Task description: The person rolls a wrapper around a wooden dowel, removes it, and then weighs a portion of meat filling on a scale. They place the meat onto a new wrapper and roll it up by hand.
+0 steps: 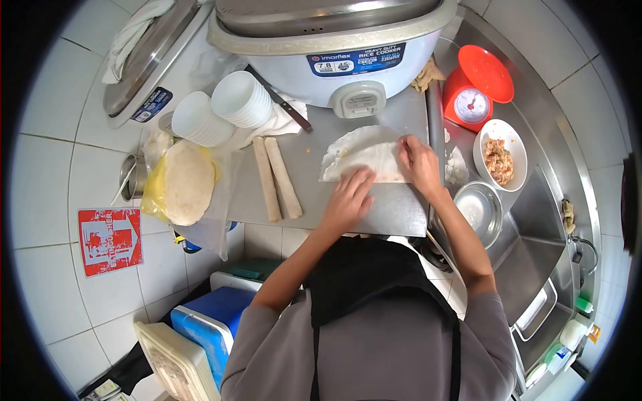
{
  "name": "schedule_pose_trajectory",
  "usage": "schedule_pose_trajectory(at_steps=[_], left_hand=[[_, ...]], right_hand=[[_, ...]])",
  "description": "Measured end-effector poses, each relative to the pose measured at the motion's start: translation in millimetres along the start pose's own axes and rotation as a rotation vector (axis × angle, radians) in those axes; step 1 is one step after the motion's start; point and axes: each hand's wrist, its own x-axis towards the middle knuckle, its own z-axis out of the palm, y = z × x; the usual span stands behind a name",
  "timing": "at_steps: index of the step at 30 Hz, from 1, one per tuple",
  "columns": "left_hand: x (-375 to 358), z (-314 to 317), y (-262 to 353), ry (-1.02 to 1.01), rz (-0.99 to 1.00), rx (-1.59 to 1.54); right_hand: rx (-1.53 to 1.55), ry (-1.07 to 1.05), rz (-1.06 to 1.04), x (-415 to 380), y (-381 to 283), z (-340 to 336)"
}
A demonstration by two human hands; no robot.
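A thin white wrapper sheet (366,146) lies on the steel counter, its near edge folded into a straight line. My left hand (350,198) rests at the wrapper's near edge with its fingers spread. At the wrapper's right end is my right hand (419,162), its fingers bent down onto the sheet; whether they pinch it is too small to tell. Two long rolled pieces (275,178) lie side by side to the left. Further left, a stack of round pale wrappers (190,182) sits on yellow and clear plastic.
A large rice cooker (281,63) stands behind the counter. Near it are stacked white bowls (241,99) and a knife (296,115) on a cloth. To the right are a red scale (472,105), a bowl of filling (499,155) and a metal bowl (477,214) beside the sink.
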Motion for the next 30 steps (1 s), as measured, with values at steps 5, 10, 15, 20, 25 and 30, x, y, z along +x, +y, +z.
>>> schedule_pose_trajectory(at_steps=[5,10,15,20,25,30], left_hand=[[22,2,-15,-0.009,-0.030,0.134],[19,-2,-26,-0.073,-0.043,0.096],[12,-34,-42,-0.123,-0.078,0.136],[26,-45,-33,-0.073,-0.087,0.208],[40,-1,-22,-0.220,-0.053,0.063],[41,-14,-27,-0.284,-0.091,-0.072]], right_hand=[[-0.135,0.171,-0.190,7,9,-2],[-0.105,-0.038,-0.331,-31,-4,-15],[-0.158,-0.178,-0.278,-39,-1,-16],[-0.118,-0.220,-0.266,-30,-10,-3],[-0.108,-0.314,-0.210,-23,-16,9],[-0.051,-0.312,-0.250,-30,-12,-1]])
